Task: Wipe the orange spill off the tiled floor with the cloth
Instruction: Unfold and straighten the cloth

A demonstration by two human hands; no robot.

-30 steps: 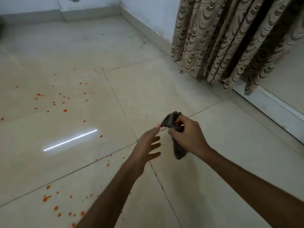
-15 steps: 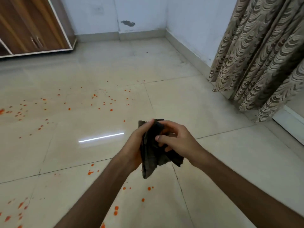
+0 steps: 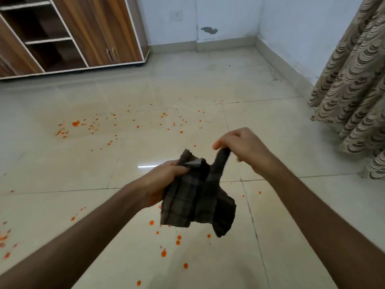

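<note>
A dark grey checked cloth [image 3: 193, 201] hangs in the air between both hands, above the floor. My left hand [image 3: 164, 180] grips its upper left corner. My right hand [image 3: 243, 146] pinches another corner, higher and to the right, so the cloth is partly spread. Orange spill drops [image 3: 163, 253] dot the cream tiled floor [image 3: 291, 205] below the cloth. More orange drops [image 3: 76, 123] are scattered farther off, in the middle and left of the floor.
A wooden cabinet [image 3: 100, 32] with open shelves stands at the back left. A patterned curtain [image 3: 354, 94] hangs at the right. White walls meet at the back corner [image 3: 258, 36]. A bright light reflection [image 3: 148, 166] lies on the tile.
My left hand has taken hold of the cloth, and both hands have pulled it apart, right hand rising. The view has swung left and up, bringing the cabinet into sight.
</note>
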